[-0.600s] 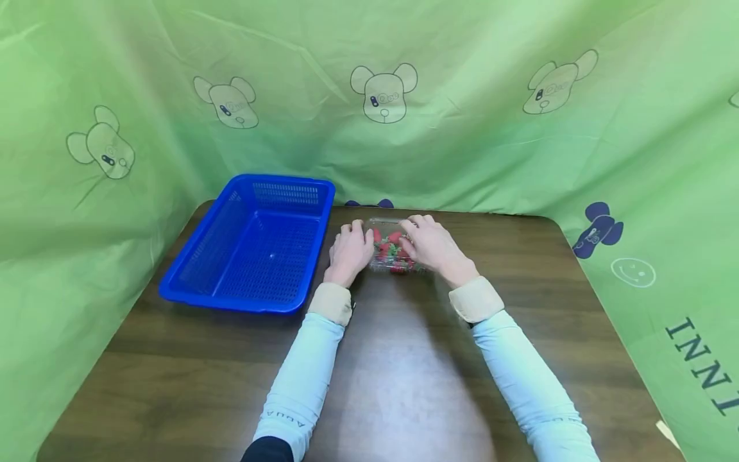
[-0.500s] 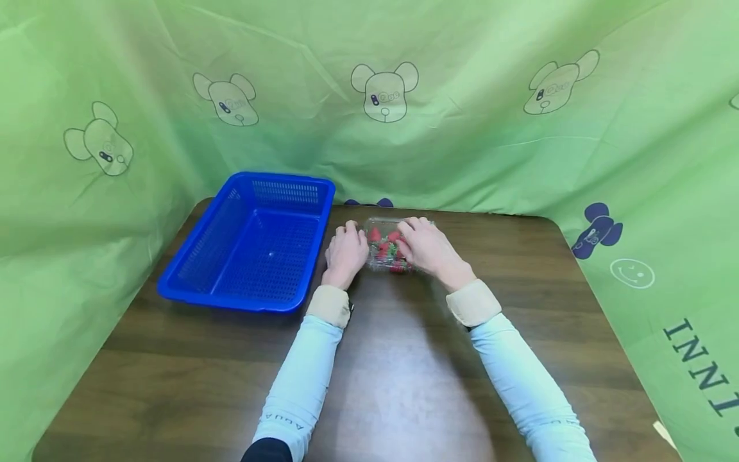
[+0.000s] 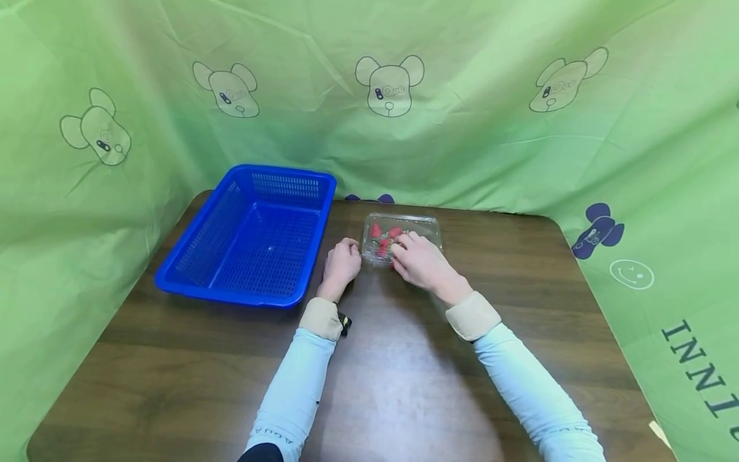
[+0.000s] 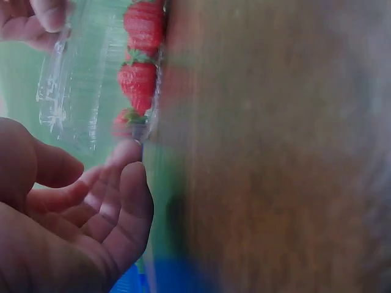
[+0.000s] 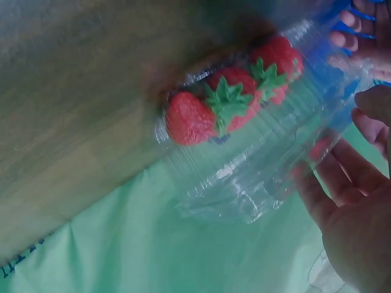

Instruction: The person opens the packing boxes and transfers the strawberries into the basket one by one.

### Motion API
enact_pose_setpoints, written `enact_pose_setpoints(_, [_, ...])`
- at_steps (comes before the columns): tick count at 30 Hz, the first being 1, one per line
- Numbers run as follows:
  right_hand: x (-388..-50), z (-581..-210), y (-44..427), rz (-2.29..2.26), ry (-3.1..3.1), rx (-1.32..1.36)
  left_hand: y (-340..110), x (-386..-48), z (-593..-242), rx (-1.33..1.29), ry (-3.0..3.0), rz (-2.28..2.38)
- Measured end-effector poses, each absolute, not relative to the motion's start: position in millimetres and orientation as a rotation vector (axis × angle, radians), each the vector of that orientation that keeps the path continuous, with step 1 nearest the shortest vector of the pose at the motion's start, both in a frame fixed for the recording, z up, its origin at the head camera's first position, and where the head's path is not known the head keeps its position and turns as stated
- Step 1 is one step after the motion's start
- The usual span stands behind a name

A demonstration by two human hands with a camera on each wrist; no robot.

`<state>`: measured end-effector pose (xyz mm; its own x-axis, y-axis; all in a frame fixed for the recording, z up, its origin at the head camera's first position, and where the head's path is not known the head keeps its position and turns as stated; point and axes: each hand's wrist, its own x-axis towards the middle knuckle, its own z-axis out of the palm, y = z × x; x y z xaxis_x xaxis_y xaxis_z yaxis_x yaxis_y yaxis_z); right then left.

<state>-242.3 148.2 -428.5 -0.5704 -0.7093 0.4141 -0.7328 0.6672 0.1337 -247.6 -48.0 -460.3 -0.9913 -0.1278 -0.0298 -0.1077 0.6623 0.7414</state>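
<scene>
- Head: clear box of strawberries lay right of left hand, partly hidden by right hand; blue basket left of both.
- Left wrist: left fingers loosely curled, holding nothing.
- Right wrist: right fingers touched box edge; grip could not be told.

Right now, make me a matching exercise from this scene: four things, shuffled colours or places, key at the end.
1. Basket
2. Strawberries
3. Box
4. Table

A. Clear plastic
B. Brown wood grain
C. Red with green leaves
D. Blue, left of the box in the head view

Pairs: 1-D, 2-C, 3-A, 4-B
</scene>
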Motion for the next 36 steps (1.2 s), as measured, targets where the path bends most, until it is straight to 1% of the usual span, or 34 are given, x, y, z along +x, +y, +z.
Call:
enact_pose_setpoints(4, [-240, -431, 147, 0.019, -2.482, 1.125, -49, -247, -463, 0.167, -2.840, -1.466])
enact_pose_setpoints(9, [-238, -433, 145, -0.062, -2.493, 1.128, -49, -244, -467, 0.190, -2.728, -1.855])
enact_pose_setpoints(13, [-238, -435, 142, -0.105, -2.444, 1.129, -51, -241, -470, 0.176, -2.640, -2.019])
enact_pose_setpoints(20, [-236, -438, 137, -0.137, -2.408, 1.111, -53, -240, -472, 0.090, -2.618, -2.058])
enact_pose_setpoints(24, [-233, -440, 130, -0.162, -2.427, 1.052, -54, -241, -473, 0.038, -2.610, -2.078])
enact_pose_setpoints(30, [-226, -446, 121, -0.212, -2.440, 0.941, -54, -242, -476, 0.044, -2.610, -2.162])
enact_pose_setpoints(36, [-223, -446, 118, -0.247, -2.429, 0.934, -51, -242, -478, 0.057, -2.584, -2.173])
